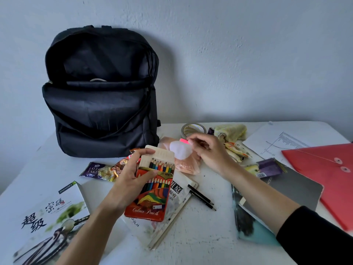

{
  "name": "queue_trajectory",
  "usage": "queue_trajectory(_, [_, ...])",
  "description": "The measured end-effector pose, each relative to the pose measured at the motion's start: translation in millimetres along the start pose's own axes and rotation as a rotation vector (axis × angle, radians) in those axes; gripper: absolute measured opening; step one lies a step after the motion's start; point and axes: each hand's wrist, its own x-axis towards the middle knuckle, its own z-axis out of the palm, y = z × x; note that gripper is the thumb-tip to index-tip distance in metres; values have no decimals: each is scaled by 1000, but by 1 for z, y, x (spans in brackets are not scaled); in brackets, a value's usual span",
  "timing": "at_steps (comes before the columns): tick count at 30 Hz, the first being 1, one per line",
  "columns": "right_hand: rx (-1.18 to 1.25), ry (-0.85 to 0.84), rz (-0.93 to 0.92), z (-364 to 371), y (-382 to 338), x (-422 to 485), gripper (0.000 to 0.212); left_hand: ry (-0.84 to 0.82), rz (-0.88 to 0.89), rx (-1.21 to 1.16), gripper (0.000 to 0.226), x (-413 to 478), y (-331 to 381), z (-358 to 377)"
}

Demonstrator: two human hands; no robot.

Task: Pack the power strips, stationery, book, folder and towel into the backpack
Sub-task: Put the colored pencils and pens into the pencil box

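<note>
We are at the stationery step. Our left hand [131, 175] holds the colour pencil box [150, 188], with fingers wrapped round its top end, over the middle of the table [200, 236]. The box is flat card, orange and red, and its open top shows a row of sharp pencil tips.

Our right hand [208, 152] reaches a little farther and looks to pinch a small bright pink thing [183, 140]. We cannot tell what it is.

The backpack [101, 104] stands far left by the wall. It is soft black cloth, and its top mouth is wide open. Next, we think, the box should go up and into that mouth, thin side down so it slips in.

Waiting on the table are the shiny book [47, 217] near left, the smooth red folder [324, 175] on the right, the fluffy yellow towel [230, 131] far back, and two thin black pens [202, 197].
</note>
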Motion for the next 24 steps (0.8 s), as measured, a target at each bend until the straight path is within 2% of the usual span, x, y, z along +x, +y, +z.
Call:
queue_trajectory(3, [29,-129,32,7,-16,-4,24,-22,26,42,45,-3,2,0])
queue_trajectory(6, [32,-229,-19,13,-36,-6,20,-36,66,93,52,-6,4,0])
queue_trajectory(8, [34,-212,-69,18,-45,-3,5,-57,99,126,55,-8,5,0])
queue_trajectory(9, [42,-185,-83,21,-48,-1,5,-65,112,131,56,-9,5,1])
queue_trajectory(14, [187,-160,3,28,-55,5,20,-111,127,61,61,-16,7,6])
queue_trajectory(18, [57,-202,30,34,-53,5,16,-123,138,41,64,-19,9,9])
queue_trajectory(20, [28,-223,38,39,-56,4,23,-123,149,32,66,-19,12,10])
queue_trajectory(24, [-88,-183,-56,49,-55,1,45,-110,170,-30,67,-18,14,13])
